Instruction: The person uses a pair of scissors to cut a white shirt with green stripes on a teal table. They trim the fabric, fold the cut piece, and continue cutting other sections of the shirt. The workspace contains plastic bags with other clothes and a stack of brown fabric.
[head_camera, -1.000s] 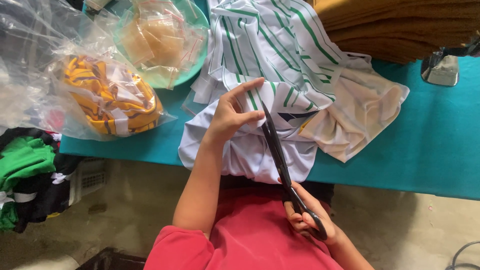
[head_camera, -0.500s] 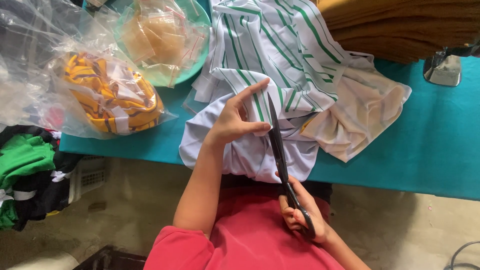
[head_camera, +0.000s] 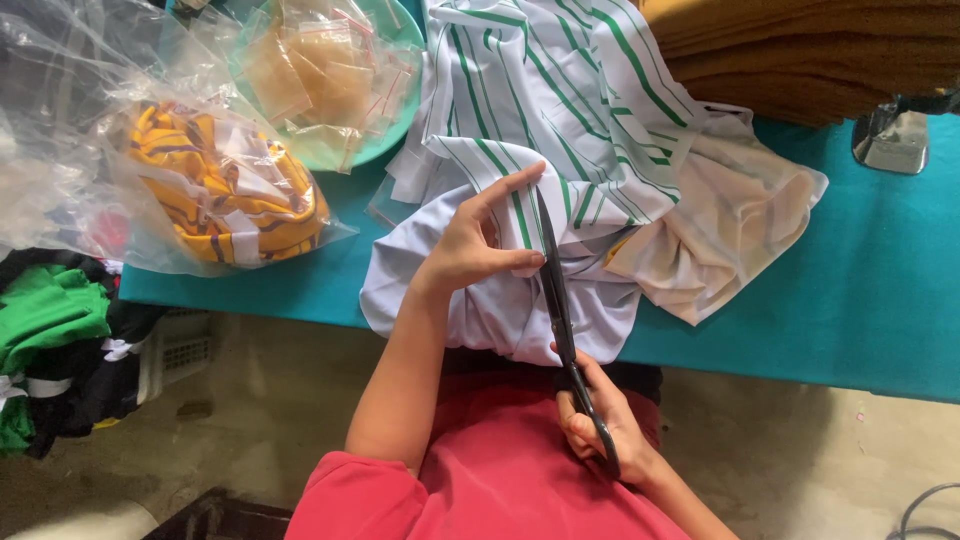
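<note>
- The striped fabric (head_camera: 560, 110) is white with green stripes, some of them edged by thin dark lines.
- The plain cloth (head_camera: 500, 300) under it is pale lilac-white.
- The crumpled cloth (head_camera: 730, 230) beside it is cream.
- The scissors (head_camera: 560, 310) are black.
- The counter (head_camera: 860, 290) is teal.
- The bagged garment (head_camera: 225, 195) is yellow with dark stripes and white labels.
- The bowl (head_camera: 385, 140) is mint green.
- The folded stack (head_camera: 800, 50) is mustard brown.
- The sleeve (head_camera: 360, 495) is red.
- The clothes pile (head_camera: 50, 320) is green and black.

Clear plastic bags (head_camera: 200, 180) — table's left
</note>
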